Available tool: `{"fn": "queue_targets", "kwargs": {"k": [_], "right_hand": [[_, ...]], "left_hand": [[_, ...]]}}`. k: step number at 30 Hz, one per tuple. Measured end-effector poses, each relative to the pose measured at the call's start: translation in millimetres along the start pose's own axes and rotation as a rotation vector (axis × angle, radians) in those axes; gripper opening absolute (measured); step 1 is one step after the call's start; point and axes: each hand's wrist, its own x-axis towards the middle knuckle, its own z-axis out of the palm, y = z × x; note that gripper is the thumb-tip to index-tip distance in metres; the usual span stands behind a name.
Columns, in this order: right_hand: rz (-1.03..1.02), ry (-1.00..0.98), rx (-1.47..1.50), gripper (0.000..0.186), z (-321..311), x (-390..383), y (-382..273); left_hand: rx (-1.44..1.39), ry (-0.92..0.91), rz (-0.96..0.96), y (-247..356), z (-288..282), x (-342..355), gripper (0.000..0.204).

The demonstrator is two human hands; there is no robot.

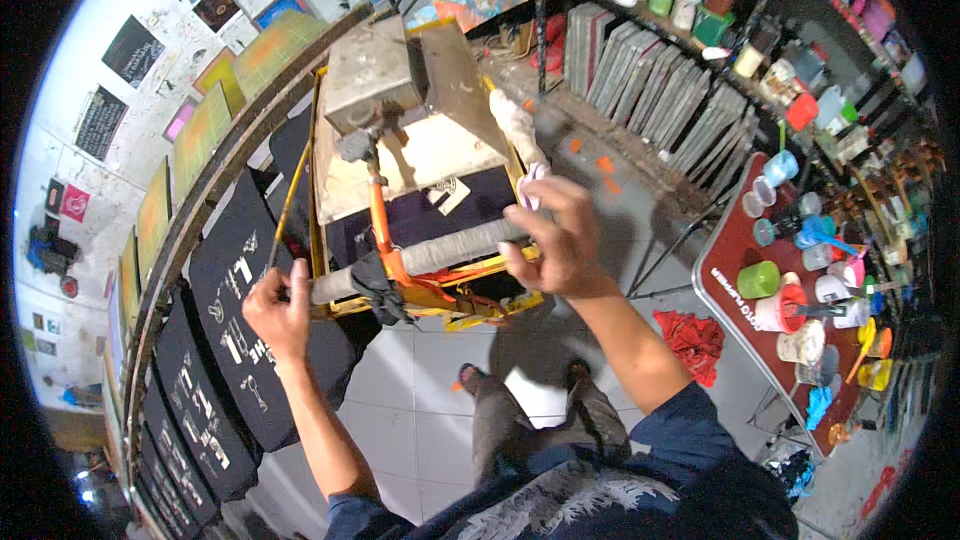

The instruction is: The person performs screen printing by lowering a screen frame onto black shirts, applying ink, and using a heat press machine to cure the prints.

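Observation:
A grey tape-wrapped bar (455,246) crosses the near end of a yellow-framed cart (318,155) in front of me. My left hand (277,310) is closed at the bar's left end, thumb up. Around the right end curl the fingers and thumb of my right hand (560,240), close to a pale cloth (516,125) wound on the frame. An orange-handled hammer (378,205) leans across the bar, and black cloth (378,288) is bunched on it. Behind the bar, dark fabric with a pale printed patch (447,196) lies on a board below a metal box (370,70).
At left, several black printed shirts (240,310) lie along a curved rail (180,205). A dark red table (735,275) with paint cups stands at right, a red cloth (690,345) beside it. Framed screens (650,70) fill a shelf behind. My feet stand on grey tiles (390,370).

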Motion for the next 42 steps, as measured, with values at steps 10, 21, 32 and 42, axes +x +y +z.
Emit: {"fn": "queue_targets", "kwargs": {"k": [10, 21, 32, 42], "right_hand": [[0.879, -0.832, 0.253, 0.038, 201, -417, 158], [0.063, -1.010, 0.042, 0.031, 452, -457, 138], [0.072, -0.795, -0.057, 0.013, 457, -449, 144], [0.157, -0.896, 0.050, 0.016, 456, -441, 139]], "left_hand": [[0.198, 0.243, 0.216, -72, -24, 2, 0.032], [0.767, 0.437, 0.484, -99, -103, 41, 0.011], [0.251, 0.314, 0.170, -79, -70, 50, 0.026], [0.357, 0.384, 0.158, -109, -123, 52, 0.028]]}}
